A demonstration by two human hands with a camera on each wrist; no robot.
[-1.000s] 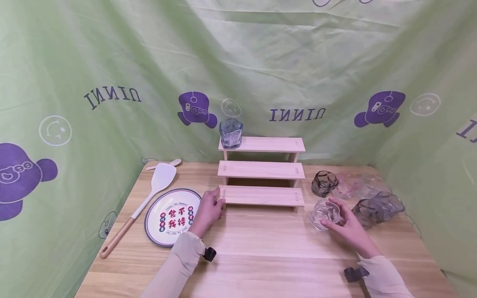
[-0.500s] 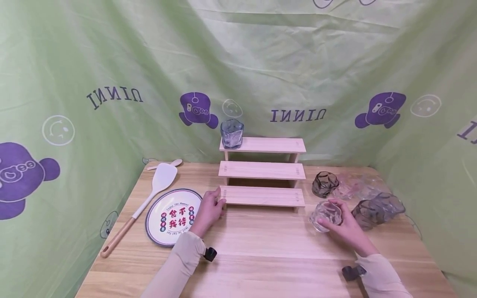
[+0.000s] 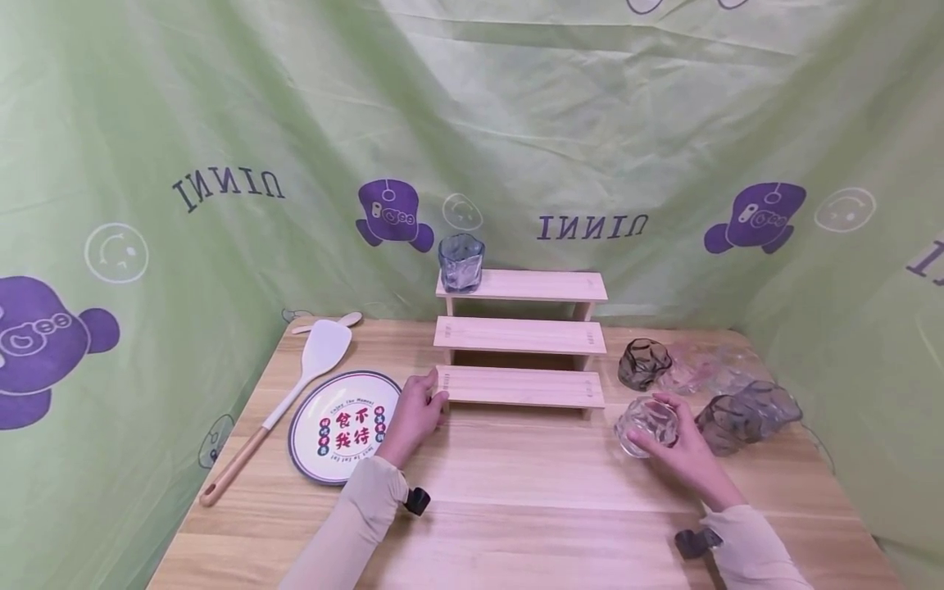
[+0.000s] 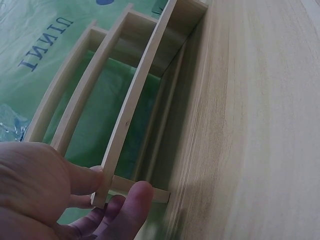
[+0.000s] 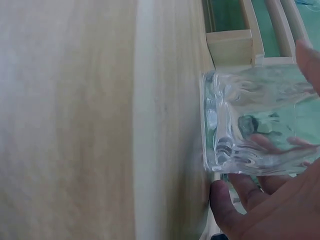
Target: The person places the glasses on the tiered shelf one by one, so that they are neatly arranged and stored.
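Observation:
My left hand (image 3: 418, 414) grips the left end of the lowest step of a three-tier wooden display stand (image 3: 519, 387). In the left wrist view, the fingers (image 4: 131, 207) curl around that step's end board. At the right of the stand, my right hand (image 3: 689, 447) holds a clear wavy drinking glass (image 3: 643, 426), thumb on the near side and fingers around the far side. The right wrist view shows the base of this glass (image 5: 250, 120) right at the tabletop. A blue glass (image 3: 460, 264) stands on the left end of the top step.
Behind the right hand are a dark grey glass (image 3: 643, 365), a pinkish glass (image 3: 686, 373) and another smoky glass (image 3: 730, 422), with more clear glassware beside them. On the left lie a printed plate (image 3: 310, 447), a white spatula (image 3: 324, 348) and a small spoon (image 3: 349, 319). Green cloth (image 3: 627, 123) walls the table.

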